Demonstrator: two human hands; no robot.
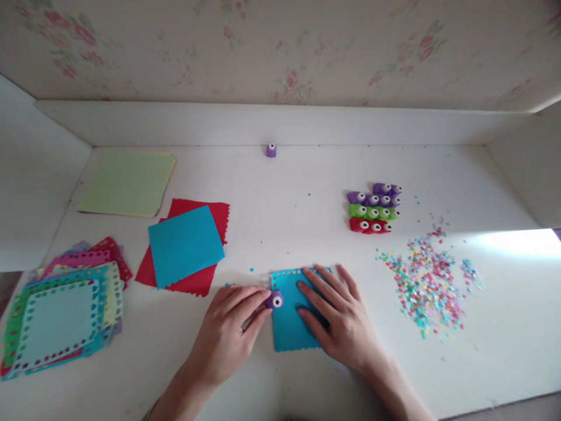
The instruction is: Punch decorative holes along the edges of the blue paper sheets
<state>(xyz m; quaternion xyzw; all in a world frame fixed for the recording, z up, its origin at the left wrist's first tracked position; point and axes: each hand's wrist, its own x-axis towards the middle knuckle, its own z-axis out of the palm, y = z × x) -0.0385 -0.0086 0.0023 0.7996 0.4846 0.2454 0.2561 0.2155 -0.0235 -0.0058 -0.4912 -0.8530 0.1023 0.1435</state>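
Observation:
A blue sheet of paper lies in front of me, with a row of small punched holes along its top edge and a few at the upper left. My left hand pinches a small purple craft punch between thumb and fingers, and the punch sits on the sheet's left edge. Spread flat over the right part of the sheet, my right hand presses on it with fingers apart. Its palm and fingers hide the sheet's right side. Tiny blue cut-outs lie partly behind my left hand.
Rows of purple, green and red punches stand right of centre, beside a heap of confetti. Another purple punch is near the back ledge. Leftward are pale green sheets, a blue sheet over red paper, and hole-bordered sheets.

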